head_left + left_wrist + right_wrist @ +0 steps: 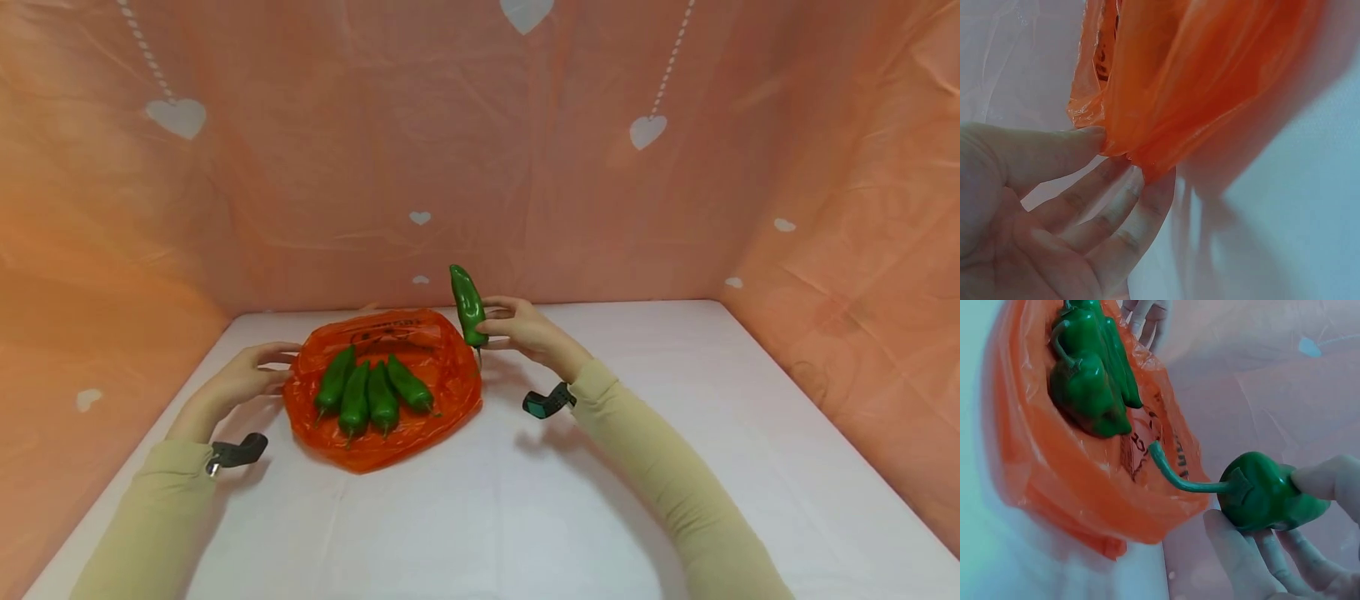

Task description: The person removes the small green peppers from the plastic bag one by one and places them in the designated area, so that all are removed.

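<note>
An orange plastic bag (315, 442) lies on the table with its mouth spread wide. Several green peppers (354, 408) rest side by side in it, stems toward the front. At the bag's left rim, my left hand (243, 379) pinches the plastic between thumb and fingers, as the left wrist view shows. My right hand (532, 333) holds one more green pepper (468, 304) just off the bag's right edge, tip up and stem down. In the right wrist view this pepper's curved stem (1191, 485) points toward the bag.
The white-covered table (495, 517) extends in front of the bag and to its right. Orange cloth walls (480, 167) with white hearts enclose the back and both sides. A dark wrist device (238, 452) sticks out from the left sleeve, another (547, 402) from the right.
</note>
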Demonstrator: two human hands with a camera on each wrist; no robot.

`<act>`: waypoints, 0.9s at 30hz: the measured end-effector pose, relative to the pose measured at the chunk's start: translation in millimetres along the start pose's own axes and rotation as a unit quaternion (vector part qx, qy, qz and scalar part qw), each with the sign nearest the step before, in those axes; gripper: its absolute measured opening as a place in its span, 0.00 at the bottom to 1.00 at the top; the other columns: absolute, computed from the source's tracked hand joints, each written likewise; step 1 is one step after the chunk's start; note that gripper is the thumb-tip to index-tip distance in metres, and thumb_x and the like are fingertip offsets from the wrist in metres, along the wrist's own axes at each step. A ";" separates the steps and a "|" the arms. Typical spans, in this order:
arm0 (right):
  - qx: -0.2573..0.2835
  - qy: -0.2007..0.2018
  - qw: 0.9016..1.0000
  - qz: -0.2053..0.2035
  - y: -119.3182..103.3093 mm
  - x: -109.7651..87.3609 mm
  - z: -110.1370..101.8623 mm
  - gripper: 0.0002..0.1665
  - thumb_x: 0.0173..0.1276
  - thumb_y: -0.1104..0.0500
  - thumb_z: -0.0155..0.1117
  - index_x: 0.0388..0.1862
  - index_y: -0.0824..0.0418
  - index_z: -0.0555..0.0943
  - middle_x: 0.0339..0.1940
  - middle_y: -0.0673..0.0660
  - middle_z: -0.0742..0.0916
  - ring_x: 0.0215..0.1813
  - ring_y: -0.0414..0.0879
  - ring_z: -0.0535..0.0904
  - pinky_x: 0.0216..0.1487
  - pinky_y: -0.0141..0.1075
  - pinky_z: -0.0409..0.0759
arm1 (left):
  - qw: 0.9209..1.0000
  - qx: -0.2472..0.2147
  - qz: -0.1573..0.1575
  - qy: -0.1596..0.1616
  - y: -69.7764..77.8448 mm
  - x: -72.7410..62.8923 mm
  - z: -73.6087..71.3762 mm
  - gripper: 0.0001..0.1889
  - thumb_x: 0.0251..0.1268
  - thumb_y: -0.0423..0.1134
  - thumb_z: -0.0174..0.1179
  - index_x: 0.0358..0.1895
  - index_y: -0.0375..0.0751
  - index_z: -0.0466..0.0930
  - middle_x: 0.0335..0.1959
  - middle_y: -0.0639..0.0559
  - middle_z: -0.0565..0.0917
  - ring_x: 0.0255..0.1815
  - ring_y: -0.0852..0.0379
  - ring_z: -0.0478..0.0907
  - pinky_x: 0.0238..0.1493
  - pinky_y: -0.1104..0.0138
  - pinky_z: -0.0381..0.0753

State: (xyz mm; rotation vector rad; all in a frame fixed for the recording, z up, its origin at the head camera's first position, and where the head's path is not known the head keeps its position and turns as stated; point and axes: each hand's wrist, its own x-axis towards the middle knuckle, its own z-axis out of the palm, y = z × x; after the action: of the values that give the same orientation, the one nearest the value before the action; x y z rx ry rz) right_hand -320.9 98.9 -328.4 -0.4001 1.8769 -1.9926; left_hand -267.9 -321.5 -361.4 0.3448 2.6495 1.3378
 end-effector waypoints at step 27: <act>-0.017 0.012 1.000 0.010 24.0 -31.5 -48.9 0.32 0.65 0.69 0.59 0.67 0.72 0.64 0.43 0.60 0.84 0.43 0.47 0.82 0.64 0.55 0.66 | 1.000 0.006 -0.002 0.001 -0.1 0.3 0.5 0.27 0.70 0.31 0.52 0.69 0.27 0.58 0.61 0.23 0.66 0.54 0.32 0.74 0.47 0.56 0.82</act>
State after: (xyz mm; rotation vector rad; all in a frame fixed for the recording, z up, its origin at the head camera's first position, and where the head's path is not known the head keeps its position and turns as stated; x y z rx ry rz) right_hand -313.1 155.7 -354.2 -0.3656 1.9231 -1.9635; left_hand -268.1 -321.0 -361.7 0.3384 2.6589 1.3235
